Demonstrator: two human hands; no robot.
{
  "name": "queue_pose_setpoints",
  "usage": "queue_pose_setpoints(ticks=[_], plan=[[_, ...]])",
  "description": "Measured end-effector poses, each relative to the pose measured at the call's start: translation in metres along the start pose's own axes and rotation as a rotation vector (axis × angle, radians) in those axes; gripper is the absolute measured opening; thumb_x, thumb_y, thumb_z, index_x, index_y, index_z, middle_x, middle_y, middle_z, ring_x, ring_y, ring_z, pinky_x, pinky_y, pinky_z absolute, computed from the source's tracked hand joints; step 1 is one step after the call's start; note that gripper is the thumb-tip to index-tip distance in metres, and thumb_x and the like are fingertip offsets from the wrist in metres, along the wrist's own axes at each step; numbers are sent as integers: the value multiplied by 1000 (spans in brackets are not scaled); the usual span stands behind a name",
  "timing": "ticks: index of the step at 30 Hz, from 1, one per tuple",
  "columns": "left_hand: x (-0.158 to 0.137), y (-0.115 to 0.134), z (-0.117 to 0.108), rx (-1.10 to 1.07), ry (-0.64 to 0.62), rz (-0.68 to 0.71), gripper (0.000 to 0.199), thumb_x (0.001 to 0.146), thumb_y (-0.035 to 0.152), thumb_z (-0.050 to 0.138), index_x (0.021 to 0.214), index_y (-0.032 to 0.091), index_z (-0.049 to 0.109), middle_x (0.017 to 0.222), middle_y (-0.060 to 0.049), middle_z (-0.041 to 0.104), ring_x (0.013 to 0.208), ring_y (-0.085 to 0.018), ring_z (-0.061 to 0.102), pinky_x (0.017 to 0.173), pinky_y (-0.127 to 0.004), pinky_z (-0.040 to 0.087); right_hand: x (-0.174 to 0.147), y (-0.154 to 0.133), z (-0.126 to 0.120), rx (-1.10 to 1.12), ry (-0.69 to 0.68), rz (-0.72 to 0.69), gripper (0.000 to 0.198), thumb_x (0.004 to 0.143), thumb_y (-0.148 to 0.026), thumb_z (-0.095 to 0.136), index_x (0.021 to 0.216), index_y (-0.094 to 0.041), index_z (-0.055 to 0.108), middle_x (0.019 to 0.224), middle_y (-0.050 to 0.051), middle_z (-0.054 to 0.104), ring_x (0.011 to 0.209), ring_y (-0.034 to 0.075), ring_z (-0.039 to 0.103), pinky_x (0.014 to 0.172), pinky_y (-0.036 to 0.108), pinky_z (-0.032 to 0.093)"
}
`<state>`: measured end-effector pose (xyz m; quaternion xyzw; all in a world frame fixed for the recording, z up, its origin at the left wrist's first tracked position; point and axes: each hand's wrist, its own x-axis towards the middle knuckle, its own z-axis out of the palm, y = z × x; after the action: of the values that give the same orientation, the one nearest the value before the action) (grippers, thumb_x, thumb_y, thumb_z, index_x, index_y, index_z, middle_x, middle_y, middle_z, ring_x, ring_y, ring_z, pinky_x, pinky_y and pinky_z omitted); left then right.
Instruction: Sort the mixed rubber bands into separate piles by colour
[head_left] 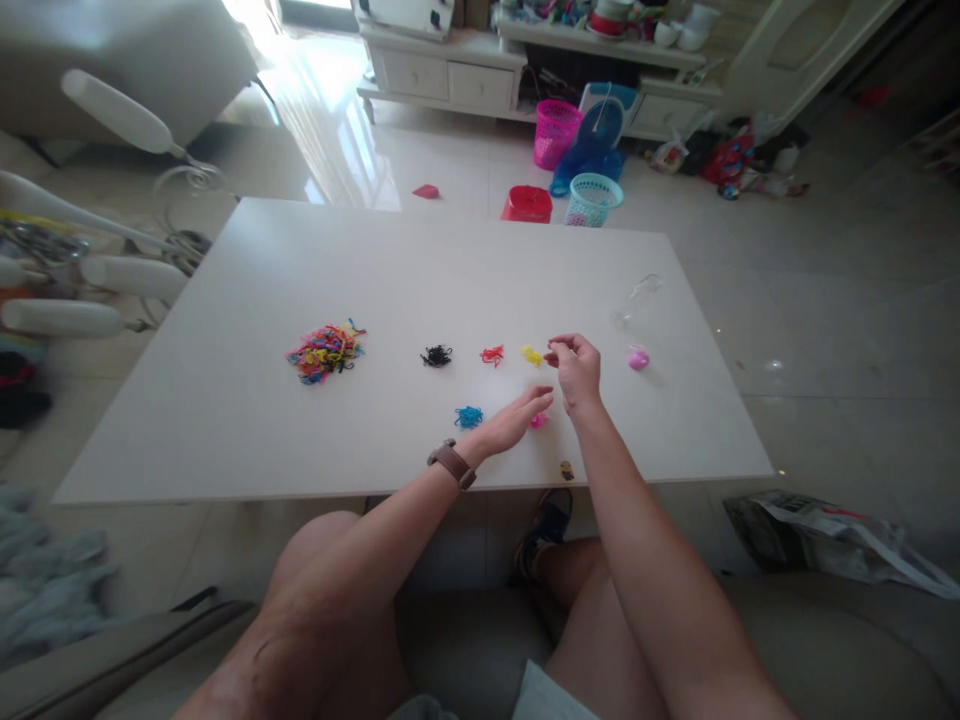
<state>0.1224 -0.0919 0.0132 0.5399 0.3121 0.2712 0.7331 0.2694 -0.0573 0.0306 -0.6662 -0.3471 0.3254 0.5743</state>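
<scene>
My left hand, with a watch on its wrist, is stretched out low over the table, its fingers extended. Partly covered by it is a small pink pile of thin bands. My right hand has its fingers curled in a pinch beside a yellow pile of similar bands; whatever is between the fingertips is too small to make out. In a row to the left are a red pile and a black pile. A blue pile lies nearer to me. Farther left spreads a larger mixed-colour heap.
On the right of the white table are a pink rounded item and a clear plastic piece. A small yellow-and-blue figure is at the near edge. Beyond the far edge stand a red stool or bin and a light-blue basket.
</scene>
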Motion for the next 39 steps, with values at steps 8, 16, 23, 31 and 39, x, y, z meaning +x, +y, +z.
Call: queue_pose_setpoints(ticks=[8,16,23,31,39], plan=[[2,-5,-6,19,-152,57,55,102,53,35,145,23,50,160,-6,41,151,-24,31,124,-40,22,-3,-1,10,29,-39,15,13,70,-32,63,74,-20,65,73,-3,64,64,13,64,69,29,54],[-5,1,3,210,-211,-14,66,101,62,26,155,25,36,162,-4,38,154,-25,23,127,-40,7,-4,0,9,-26,-30,-9,12,70,-31,64,74,-20,66,72,-2,65,64,14,64,67,28,52],[-4,10,-1,244,-97,20,61,100,58,34,146,21,48,156,-9,46,149,-26,34,123,-39,24,-3,0,8,-12,2,-23,11,70,-29,63,75,-20,67,69,-3,64,63,14,64,65,27,51],[-17,37,-108,605,715,12,28,86,26,55,109,16,67,122,-12,66,121,-28,57,110,-43,39,-1,-1,6,3,-7,9,13,67,-30,65,74,-19,66,70,-3,64,62,13,64,65,27,51],[-85,29,-234,834,1126,-231,26,78,28,62,101,17,68,132,-20,57,136,-39,42,116,-56,26,-3,1,9,3,-46,1,12,68,-30,66,74,-20,67,69,-2,66,62,13,63,66,27,51]])
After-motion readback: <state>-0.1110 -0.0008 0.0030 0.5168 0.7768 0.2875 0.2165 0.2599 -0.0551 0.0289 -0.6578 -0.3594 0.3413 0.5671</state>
